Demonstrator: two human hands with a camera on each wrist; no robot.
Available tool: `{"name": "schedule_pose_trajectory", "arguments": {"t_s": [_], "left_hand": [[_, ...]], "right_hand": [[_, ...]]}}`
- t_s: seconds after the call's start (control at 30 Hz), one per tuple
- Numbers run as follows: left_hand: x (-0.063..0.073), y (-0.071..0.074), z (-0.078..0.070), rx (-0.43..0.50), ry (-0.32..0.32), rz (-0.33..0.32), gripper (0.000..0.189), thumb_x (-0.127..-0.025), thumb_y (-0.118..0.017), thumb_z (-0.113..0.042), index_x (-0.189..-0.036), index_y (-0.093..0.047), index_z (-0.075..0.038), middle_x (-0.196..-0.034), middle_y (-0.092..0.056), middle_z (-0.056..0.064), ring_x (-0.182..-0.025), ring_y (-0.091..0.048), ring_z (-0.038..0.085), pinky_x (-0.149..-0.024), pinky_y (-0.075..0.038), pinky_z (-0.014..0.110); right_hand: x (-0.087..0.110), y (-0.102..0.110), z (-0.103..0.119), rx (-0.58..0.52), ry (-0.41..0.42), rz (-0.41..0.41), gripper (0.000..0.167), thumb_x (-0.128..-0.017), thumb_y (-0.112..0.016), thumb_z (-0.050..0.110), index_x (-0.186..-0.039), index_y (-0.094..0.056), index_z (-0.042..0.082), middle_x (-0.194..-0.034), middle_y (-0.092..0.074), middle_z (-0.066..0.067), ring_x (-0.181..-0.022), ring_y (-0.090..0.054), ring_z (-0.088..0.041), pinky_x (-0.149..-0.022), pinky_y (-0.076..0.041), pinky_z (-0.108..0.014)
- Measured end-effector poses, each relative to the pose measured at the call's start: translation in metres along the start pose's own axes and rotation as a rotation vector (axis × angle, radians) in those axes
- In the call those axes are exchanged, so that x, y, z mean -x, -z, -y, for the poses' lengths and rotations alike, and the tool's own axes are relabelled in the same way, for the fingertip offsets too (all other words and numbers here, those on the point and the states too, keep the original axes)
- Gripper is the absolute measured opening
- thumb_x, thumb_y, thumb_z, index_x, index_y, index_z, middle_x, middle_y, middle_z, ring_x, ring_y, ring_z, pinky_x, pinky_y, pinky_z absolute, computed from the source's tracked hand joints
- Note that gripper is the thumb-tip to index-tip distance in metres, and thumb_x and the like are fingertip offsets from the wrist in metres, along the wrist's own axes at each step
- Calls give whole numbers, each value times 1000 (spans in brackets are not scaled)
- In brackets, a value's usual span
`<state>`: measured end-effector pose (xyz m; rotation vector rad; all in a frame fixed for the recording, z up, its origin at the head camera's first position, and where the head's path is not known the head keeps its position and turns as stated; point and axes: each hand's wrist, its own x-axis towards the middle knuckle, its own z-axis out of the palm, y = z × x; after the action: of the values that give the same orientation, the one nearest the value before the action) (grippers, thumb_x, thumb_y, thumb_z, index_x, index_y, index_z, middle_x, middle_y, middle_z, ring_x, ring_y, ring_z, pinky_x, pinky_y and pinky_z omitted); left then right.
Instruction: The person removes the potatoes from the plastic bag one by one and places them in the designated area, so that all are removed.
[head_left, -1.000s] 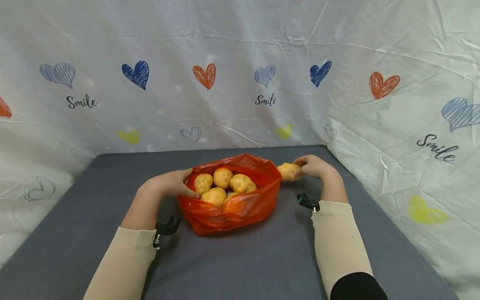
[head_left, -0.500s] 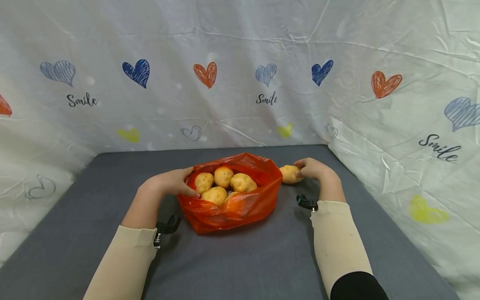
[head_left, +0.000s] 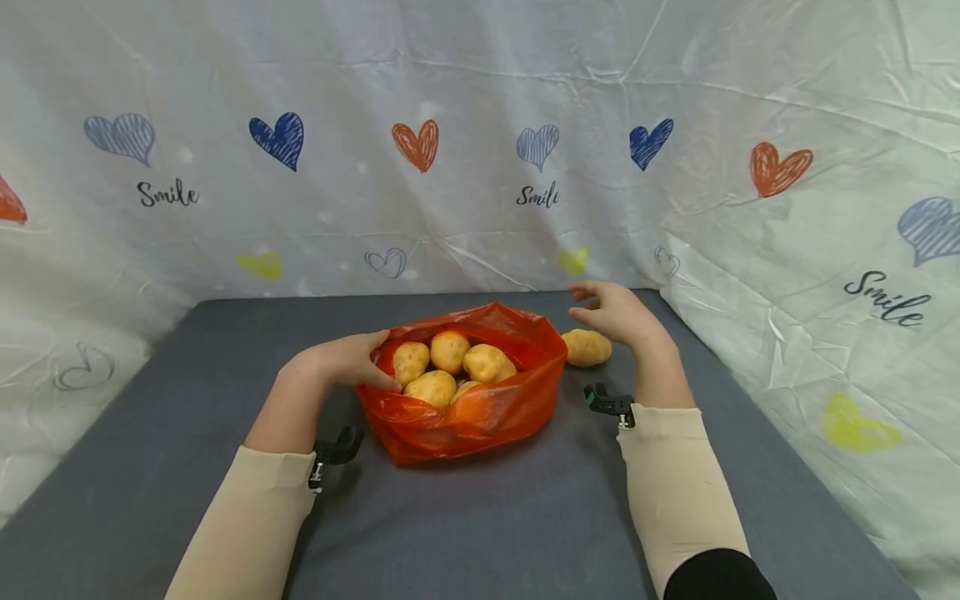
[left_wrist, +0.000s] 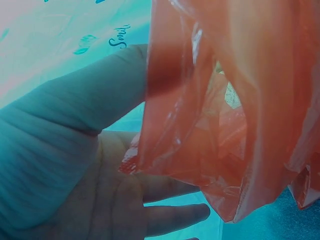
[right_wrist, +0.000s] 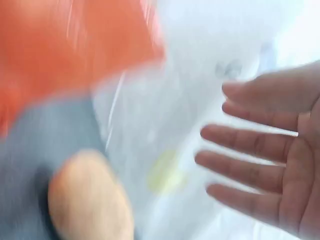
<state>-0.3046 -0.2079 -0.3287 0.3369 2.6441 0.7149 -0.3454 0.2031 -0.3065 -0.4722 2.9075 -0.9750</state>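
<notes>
A red plastic bag (head_left: 517, 404) lies in the middle of the table with its mouth open upward. Several potatoes (head_left: 431, 388) show inside it. My left hand (head_left: 333, 364) grips the bag's left rim, thumb over the edge into the mouth and fingers outside; the left wrist view has the bag's thin film (left_wrist: 172, 125) between thumb and fingers. Just right of the bag, a single potato (head_left: 587, 347) lies on the table. Above and behind it my right hand (head_left: 622, 317) is raised with nothing in it, its fingers (right_wrist: 240, 167) spread in the blurred right wrist view.
A dark grey cloth covers the table (head_left: 480, 533). Behind and at the sides hangs a white curtain (head_left: 465, 192) printed with hearts and "Smile". Black camera mounts sit at both wrists.
My right hand has let go of the lone potato and risen up and back from it; the potato stays on the table. The left hand keeps its hold on the bag.
</notes>
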Motion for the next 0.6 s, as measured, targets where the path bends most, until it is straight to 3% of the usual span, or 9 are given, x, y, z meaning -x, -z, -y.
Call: {"name": "schedule_pose_trajectory", "arguments": {"t_s": [0.07,0.17,0.27,0.33,0.47,0.53,0.6], "left_hand": [[0,0,-1,5,0,1,106,-87,-81,-40,-162,-19,1,-160,-32,27,-144,-32,45,-114,-31,64],[1,0,-1,14,2,-1,105,-87,-81,-40,-162,-19,0,-160,-32,27,-144,-33,45,-114,-31,64],[1,-1,0,14,-4,-3,105,-87,-81,-39,-162,-19,1,-160,-33,27,-143,-33,45,-114,-31,64],[1,-2,0,14,-8,-5,105,-87,-81,-39,-162,-19,1,-160,-33,27,-143,-33,44,-114,-31,64],[0,-3,1,14,-3,-11,105,-87,-81,-39,-163,-20,0,-160,-33,26,-143,-34,43,-114,-32,63],[0,-3,0,16,1,-12,105,-87,-82,-38,-163,-20,-1,-160,-33,25,-143,-34,43,-114,-32,63],[0,-2,0,17,5,-12,105,-86,-82,-38,-163,-20,-1,-161,-33,25,-143,-34,43,-114,-33,63]], "right_hand": [[0,-8,19,-19,49,9,46,-101,-66,22,-144,-58,6,-131,-63,-16,-119,-62,-34,-98,-52,-51],[-3,-26,41,-10,115,88,42,-99,-70,21,-136,-64,4,-121,-68,-12,-111,-64,-29,-95,-53,-47],[-7,-47,55,79,137,191,42,-97,-73,26,-132,-67,3,-115,-70,-6,-104,-64,-23,-94,-53,-43],[-10,-60,59,147,121,244,45,-95,-75,31,-129,-68,2,-102,-69,-3,-92,-62,-19,-89,-52,-38],[-14,-81,60,255,57,277,40,-92,-76,44,-93,-70,4,-66,-46,3,-60,-41,-12,-64,-41,-29],[-16,-87,59,266,28,277,44,-91,-77,47,-76,-61,8,-59,-35,3,-54,-31,-12,-58,-33,-29],[-18,-91,58,264,17,274,48,-91,-77,48,-68,-55,12,-57,-33,4,-52,-30,-13,-56,-31,-29]]}}
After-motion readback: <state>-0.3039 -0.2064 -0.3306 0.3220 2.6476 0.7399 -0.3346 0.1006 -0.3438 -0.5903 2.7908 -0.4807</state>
